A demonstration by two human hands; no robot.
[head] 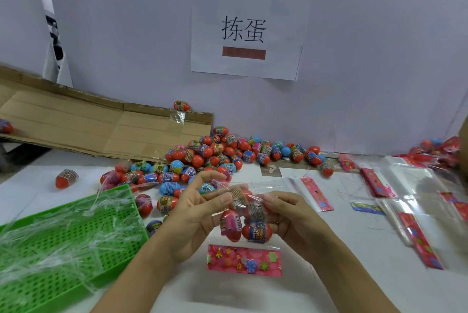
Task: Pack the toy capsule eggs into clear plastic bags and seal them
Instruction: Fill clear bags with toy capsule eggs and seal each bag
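A clear plastic bag [244, 260] with a pink flowered header hangs between my hands above the table, header end down. Several red capsule eggs [255, 231] sit inside it. My left hand [196, 213] pinches the bag's open top edge from the left, thumb against an egg. From the right, my right hand [286, 219] pinches the same edge, fingers curled round the bag. A big pile of loose red and blue capsule eggs [215, 158] lies behind my hands against the wall.
A green perforated basket [63, 241] with crumpled clear film stands at the left. Flattened cardboard [101, 125] leans behind it. Empty flowered bags [415, 236] lie spread at the right, with filled bags [438, 153] at the far right. A single egg [66, 177] lies apart.
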